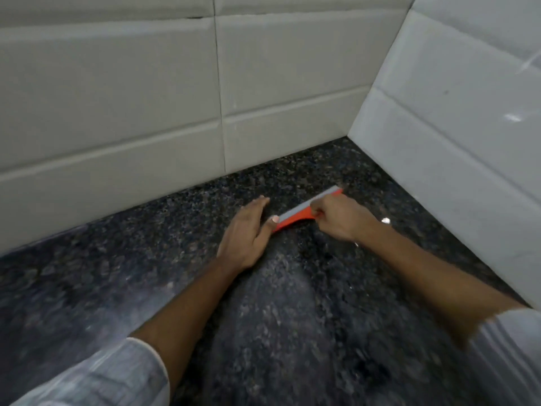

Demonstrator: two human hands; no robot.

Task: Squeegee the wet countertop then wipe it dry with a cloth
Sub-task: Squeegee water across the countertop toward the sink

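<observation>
An orange squeegee (298, 215) with a grey blade lies across the dark speckled granite countertop (292, 317), near the back corner. My right hand (341, 216) is closed around its handle from the right. My left hand (248, 234) rests flat on the counter beside the squeegee's left end, fingers extended, with the thumb touching that end. The counter surface looks glossy, with a lighter streaked band running toward me. No cloth is in view.
A white tiled wall (117, 112) runs along the back of the counter. A second tiled wall (453, 127) closes the right side, and the two meet in a corner behind the squeegee. The counter stretches left and toward me.
</observation>
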